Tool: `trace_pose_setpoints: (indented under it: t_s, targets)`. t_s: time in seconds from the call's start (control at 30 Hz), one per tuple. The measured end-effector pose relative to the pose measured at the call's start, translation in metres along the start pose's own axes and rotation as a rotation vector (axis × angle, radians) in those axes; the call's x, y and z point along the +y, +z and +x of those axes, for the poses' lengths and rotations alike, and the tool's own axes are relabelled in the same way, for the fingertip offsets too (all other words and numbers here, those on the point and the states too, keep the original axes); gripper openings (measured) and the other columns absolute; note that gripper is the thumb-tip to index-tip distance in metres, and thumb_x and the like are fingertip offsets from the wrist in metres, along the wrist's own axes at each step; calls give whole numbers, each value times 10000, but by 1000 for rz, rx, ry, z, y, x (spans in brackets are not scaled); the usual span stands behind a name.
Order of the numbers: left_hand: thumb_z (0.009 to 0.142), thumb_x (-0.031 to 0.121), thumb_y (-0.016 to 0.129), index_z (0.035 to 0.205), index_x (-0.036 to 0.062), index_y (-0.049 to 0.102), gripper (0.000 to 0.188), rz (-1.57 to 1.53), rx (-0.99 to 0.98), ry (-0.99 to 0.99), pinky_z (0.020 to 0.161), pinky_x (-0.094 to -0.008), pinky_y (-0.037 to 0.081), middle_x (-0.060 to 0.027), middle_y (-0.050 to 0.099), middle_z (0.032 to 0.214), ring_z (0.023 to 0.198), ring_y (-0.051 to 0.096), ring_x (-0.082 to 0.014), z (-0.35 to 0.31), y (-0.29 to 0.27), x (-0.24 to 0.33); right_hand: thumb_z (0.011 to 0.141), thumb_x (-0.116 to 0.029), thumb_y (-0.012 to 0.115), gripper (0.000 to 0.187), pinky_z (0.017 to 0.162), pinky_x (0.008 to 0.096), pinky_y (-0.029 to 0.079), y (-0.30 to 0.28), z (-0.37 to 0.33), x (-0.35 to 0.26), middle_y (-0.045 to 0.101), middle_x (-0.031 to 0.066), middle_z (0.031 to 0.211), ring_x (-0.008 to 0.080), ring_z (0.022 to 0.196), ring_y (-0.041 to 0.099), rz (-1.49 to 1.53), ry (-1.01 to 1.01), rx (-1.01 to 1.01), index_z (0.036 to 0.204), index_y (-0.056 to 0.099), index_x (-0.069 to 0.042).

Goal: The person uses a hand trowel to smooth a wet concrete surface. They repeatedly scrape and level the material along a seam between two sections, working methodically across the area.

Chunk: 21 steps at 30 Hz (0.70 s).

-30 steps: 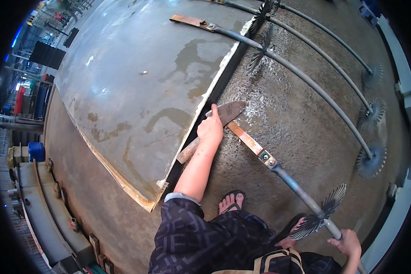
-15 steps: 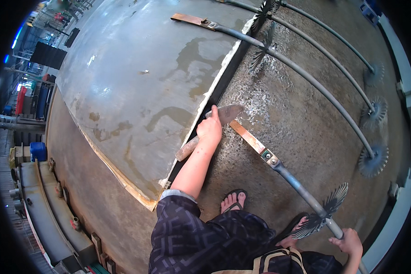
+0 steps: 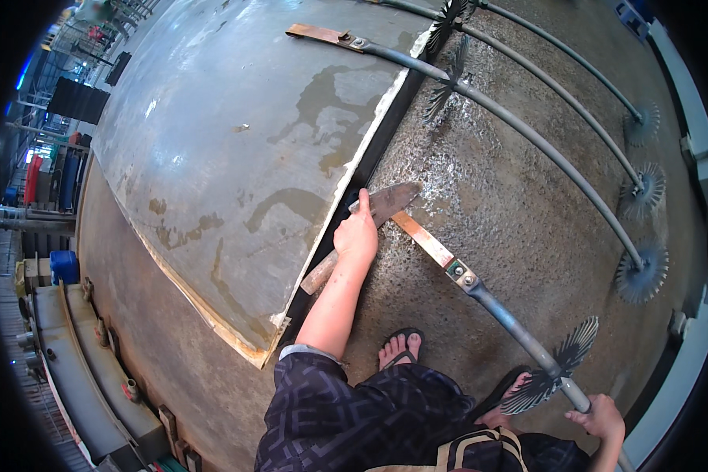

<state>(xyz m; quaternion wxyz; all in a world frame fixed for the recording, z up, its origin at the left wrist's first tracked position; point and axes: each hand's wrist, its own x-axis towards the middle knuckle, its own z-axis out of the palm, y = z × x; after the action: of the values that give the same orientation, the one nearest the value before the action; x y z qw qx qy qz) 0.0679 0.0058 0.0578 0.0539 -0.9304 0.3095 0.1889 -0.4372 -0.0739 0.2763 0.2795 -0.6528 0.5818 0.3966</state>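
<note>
My left hand (image 3: 357, 236) is closed around a knife-like tool (image 3: 392, 201) with a broad, dark, worn blade and a wooden handle (image 3: 319, 273). Its index finger lies along the blade. The blade is at the end of a flat copper strip (image 3: 425, 238), over or against it; I cannot tell which. Two bolts fix that strip to a grey metal pipe (image 3: 519, 330). Low on the right, my right hand (image 3: 602, 416) is wrapped round this pipe. A fan-shaped ring of dark metal fins (image 3: 551, 370) sits on the pipe just above that hand.
Left of my hand stands a large grey-topped platform (image 3: 212, 141) with wet patches and a pale, rough edge. Another pipe (image 3: 527, 135) with a copper end reaches over its edge, among several finned pipes. A blue drum (image 3: 64, 267) and metal tanks (image 3: 106, 370) are far left.
My left hand and the tool have shifted slightly down and left, and the blade now overlaps the copper strip's end. My right hand keeps its hold on the pipe.
</note>
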Motion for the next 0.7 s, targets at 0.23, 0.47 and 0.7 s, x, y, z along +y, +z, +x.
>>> trace_pose_setpoints:
  t_s: [0.23, 0.47, 0.7]
  targets:
    - [856, 76, 421, 1425, 205, 223, 616, -25, 8, 4, 678, -423, 542, -187, 667, 902, 781, 674, -307, 7, 6, -4, 603, -380, 799, 456, 620, 414, 473, 2, 5, 5, 587, 225, 639, 363, 652, 618, 17, 27, -20, 727, 636, 28]
    - [853, 72, 423, 1430, 200, 227, 623, 19, 41, 29, 658, -406, 547, -162, 674, 865, 765, 677, -297, 3, -4, 1, 608, -385, 794, 462, 633, 418, 474, 0, 1, -1, 593, 221, 642, 364, 657, 620, -20, 15, 14, 728, 635, 32]
    - [843, 67, 418, 1421, 203, 220, 626, 0, -19, 101, 709, -425, 534, -190, 665, 873, 800, 667, -321, -3, -13, 7, 607, -399, 791, 471, 649, 420, 481, 2, -1, 1, 606, 223, 665, 376, 680, 621, 17, 23, 2, 728, 638, 30]
